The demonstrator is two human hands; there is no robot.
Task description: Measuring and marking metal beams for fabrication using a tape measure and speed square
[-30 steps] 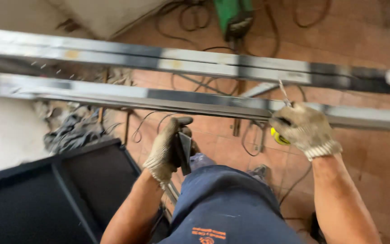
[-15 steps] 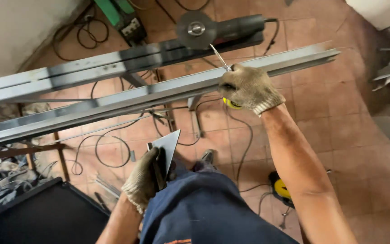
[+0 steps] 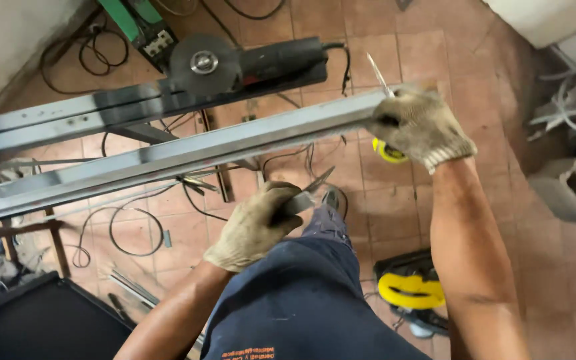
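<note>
1. Underfoot, the floor (image 3: 475, 60) is worn reddish-brown tile, strewn with loops of black cable (image 3: 111, 233); a pale wall (image 3: 8, 40) closes the room at 10 o'clock and a grey concrete block (image 3: 571, 190) sits at 3 o'clock.
2. Two long galvanised steel channels cross the view side by side, their long axes running from 9 o'clock up toward 1 o'clock.
3. On the far channel (image 3: 68, 120) rests an angle grinder (image 3: 248, 63), disc toward 11 o'clock, body pointing toward 1 o'clock.
4. Near channel (image 3: 201, 150): its free end points toward 1 o'clock and sits under the right hand (image 3: 421, 127).
5. That gloved right hand is closed around the channel's end and also pinches a thin metal rod (image 3: 378, 73), which sticks up toward 12 o'clock.
6. Left hand (image 3: 255, 227), gloved too, is curled shut around a flat metal square (image 3: 305, 197), blade tip pointing toward 2 o'clock, held below the near channel and apart from it.
7. A yellow tape measure (image 3: 388, 152) lies on the tile just below the right hand; a yellow-and-black tool (image 3: 411, 290) sits at 5 o'clock beside the person's dark blue trouser leg (image 3: 301, 300).
</note>
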